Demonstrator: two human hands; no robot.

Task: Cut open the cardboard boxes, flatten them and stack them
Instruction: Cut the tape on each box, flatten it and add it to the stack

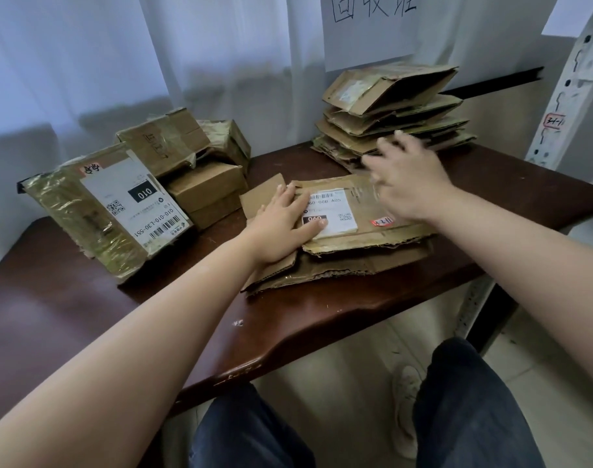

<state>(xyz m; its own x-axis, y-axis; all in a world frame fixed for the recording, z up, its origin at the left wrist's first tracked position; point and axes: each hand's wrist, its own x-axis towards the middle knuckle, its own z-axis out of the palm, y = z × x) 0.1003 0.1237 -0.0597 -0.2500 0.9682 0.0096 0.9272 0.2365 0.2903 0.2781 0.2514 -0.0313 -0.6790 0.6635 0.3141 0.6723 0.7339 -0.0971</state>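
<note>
A flattened cardboard box (pixel 362 243) with a white shipping label lies on the dark brown table (pixel 85 305). My left hand (pixel 281 221) presses flat on its left part, fingers spread over the label's edge. Over the box's far right corner hovers my right hand (pixel 406 184), blurred, with its fingers apart and nothing in it. Behind it, at the back right, stands a stack of flattened boxes (pixel 389 116). At the left sit unopened taped boxes: a large one with a white label (pixel 99 214) and several smaller ones (pixel 193 163) behind it.
A white curtain (pixel 153 62) hangs behind the table. A paper sign (pixel 369 25) is on the wall above the stack. A white metal shelf post (pixel 572 79) stands at the right. My legs and a shoe (pixel 406 400) show below the table's front edge.
</note>
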